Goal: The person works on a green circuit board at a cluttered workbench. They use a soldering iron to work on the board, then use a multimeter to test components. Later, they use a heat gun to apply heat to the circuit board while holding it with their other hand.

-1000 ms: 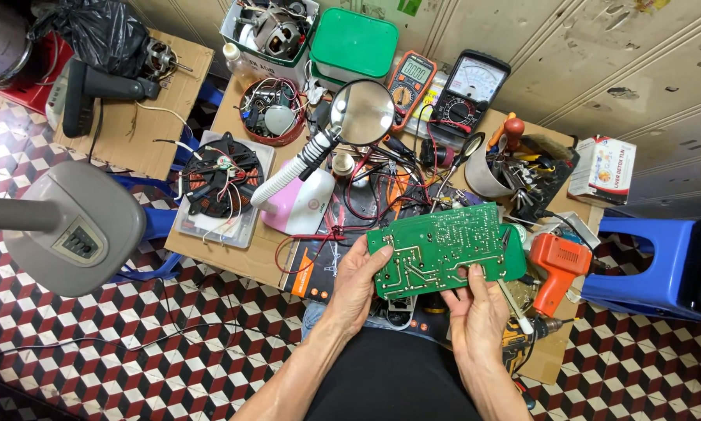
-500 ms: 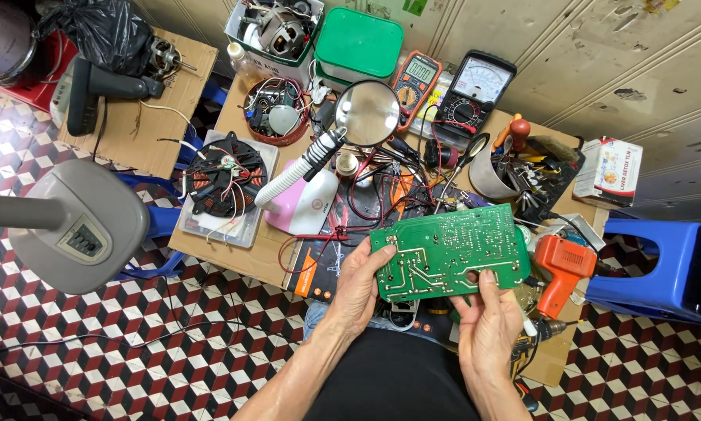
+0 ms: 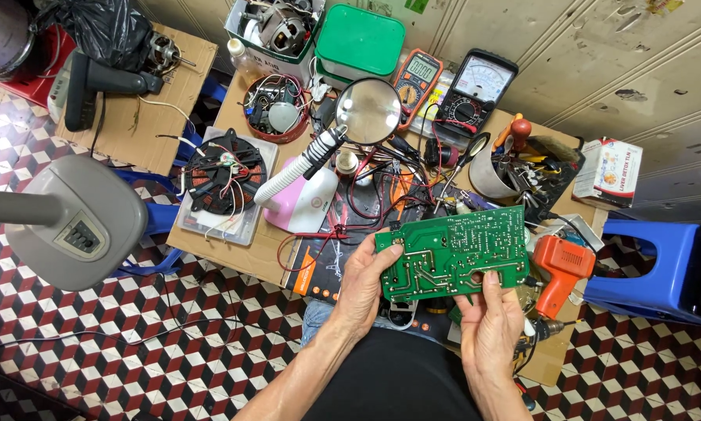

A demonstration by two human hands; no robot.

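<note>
You have the green circuit board up in front of you, solder side facing you, hovering just below the magnifying glass on its flexible arm. Your left hand closes on the board's left edge, thumb on the face and fingers behind it. Your right hand pinches the lower right edge, thumb tip pressing on the traces.

The step in hand looks like an inspection of the solder joints, so keep your grip on the edges only; that right thumb sits on the copper and I would slide it out to the rim. Tilt the board so the light rakes across the joints, and bring it closer under the magnifying glass rather than leaning in.

Just right of the magnifying glass stand the orange digital multimeter and the black analogue meter. Further right and lower sits the orange heat tool, almost touching the board's right end, so keep the board off its nozzle. Red leads trail below the magnifying glass, beside your left thumb; do not snag them.
</note>
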